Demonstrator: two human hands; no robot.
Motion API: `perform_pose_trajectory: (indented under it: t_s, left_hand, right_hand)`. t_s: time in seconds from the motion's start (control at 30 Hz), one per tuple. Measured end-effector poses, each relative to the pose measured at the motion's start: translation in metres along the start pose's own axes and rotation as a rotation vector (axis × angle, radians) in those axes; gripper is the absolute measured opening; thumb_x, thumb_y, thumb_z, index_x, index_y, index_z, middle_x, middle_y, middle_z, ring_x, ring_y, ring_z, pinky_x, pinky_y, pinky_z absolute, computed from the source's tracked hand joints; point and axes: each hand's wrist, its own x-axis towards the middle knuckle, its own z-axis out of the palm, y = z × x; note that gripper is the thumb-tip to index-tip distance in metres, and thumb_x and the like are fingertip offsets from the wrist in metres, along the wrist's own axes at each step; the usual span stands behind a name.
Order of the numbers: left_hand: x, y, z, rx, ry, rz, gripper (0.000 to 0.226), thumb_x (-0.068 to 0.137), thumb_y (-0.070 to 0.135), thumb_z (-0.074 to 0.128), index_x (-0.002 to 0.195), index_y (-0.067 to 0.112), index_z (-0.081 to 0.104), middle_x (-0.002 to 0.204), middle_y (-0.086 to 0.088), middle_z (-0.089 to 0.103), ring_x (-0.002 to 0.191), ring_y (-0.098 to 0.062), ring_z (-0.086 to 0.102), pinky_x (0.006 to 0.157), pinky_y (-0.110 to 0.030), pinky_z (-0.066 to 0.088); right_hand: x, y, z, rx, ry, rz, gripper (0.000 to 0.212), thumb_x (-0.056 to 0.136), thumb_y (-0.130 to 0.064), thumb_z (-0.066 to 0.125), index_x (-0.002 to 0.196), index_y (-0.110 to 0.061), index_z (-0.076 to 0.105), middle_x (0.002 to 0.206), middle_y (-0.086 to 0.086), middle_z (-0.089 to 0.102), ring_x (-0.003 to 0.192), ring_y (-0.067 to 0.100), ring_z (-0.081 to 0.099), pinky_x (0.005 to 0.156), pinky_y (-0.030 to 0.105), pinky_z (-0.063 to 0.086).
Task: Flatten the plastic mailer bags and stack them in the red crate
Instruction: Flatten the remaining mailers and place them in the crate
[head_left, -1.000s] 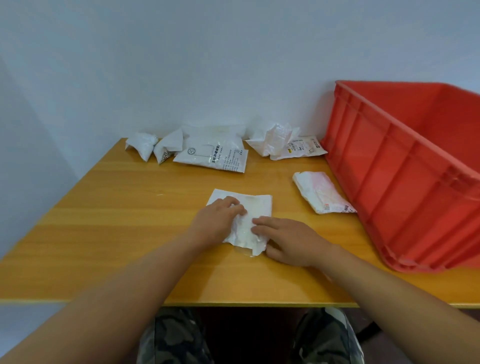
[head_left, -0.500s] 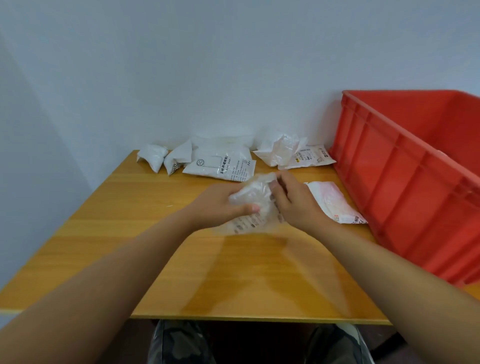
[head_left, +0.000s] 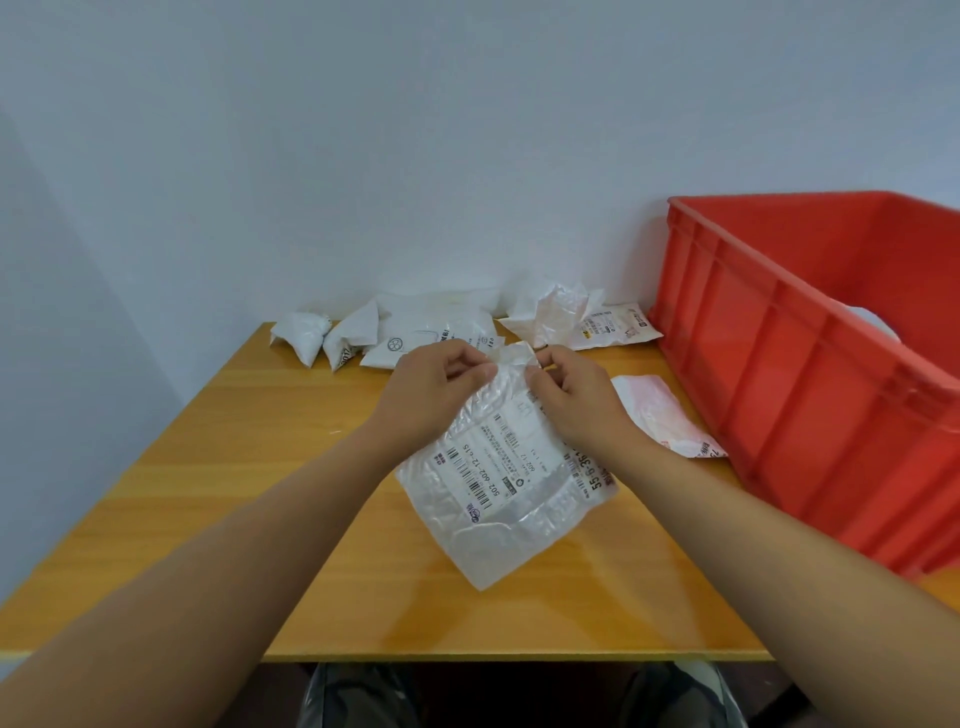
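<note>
Your left hand (head_left: 434, 392) and right hand (head_left: 574, 402) both pinch the top edge of the clear mailer bag (head_left: 506, 480), which hangs above the table (head_left: 260, 467), left of the red crate (head_left: 810, 374). More bags (head_left: 431, 338) lie beyond it.

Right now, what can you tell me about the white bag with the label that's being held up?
The crinkled white plastic mailer bag hangs tilted above the wooden table, its barcoded shipping label facing the camera. The plastic looks thin, glossy and wrinkled. The left hand and right hand pinch its top edge; its lower corner points down toward the table.
</note>
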Motion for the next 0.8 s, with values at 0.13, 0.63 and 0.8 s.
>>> perform_pose_trajectory:
  t_s: [0.13, 0.63, 0.8]
  left_hand:
    - [-0.001, 0.002, 0.007, 0.183, 0.078, 0.114, 0.013, 0.096, 0.025, 0.062, 0.088, 0.015, 0.067, 0.074, 0.001, 0.069, 0.070, -0.011, 0.059, 0.063, -0.024, 0.043]
    - [0.000, 0.032, 0.006, -0.135, -0.052, 0.030, 0.018, 0.102, 0.040, 0.047, 0.092, 0.025, 0.049, 0.079, 0.005, 0.064, 0.064, -0.011, 0.054, 0.063, -0.024, 0.043]
    - [0.019, 0.044, -0.003, -0.428, -0.197, -0.253, 0.011, 0.099, 0.027, 0.058, 0.097, 0.022, 0.068, 0.093, 0.002, 0.073, 0.085, -0.016, 0.067, 0.075, -0.029, 0.053]
  right_hand:
    - [0.001, -0.002, -0.001, -0.041, 0.002, -0.003, 0.013, 0.099, -0.024, 0.055, 0.092, -0.019, 0.063, 0.067, -0.008, 0.062, 0.054, 0.002, 0.048, 0.054, 0.021, 0.034]
    - [0.014, -0.013, -0.033, -0.137, 0.051, -0.056, 0.016, 0.100, -0.020, 0.053, 0.085, -0.017, 0.058, 0.055, -0.011, 0.056, 0.045, 0.001, 0.046, 0.048, 0.014, 0.031]
    - [0.014, -0.021, -0.048, -0.123, -0.007, -0.114, 0.015, 0.101, -0.021, 0.053, 0.088, -0.016, 0.059, 0.058, -0.002, 0.053, 0.041, 0.005, 0.039, 0.045, 0.016, 0.027]
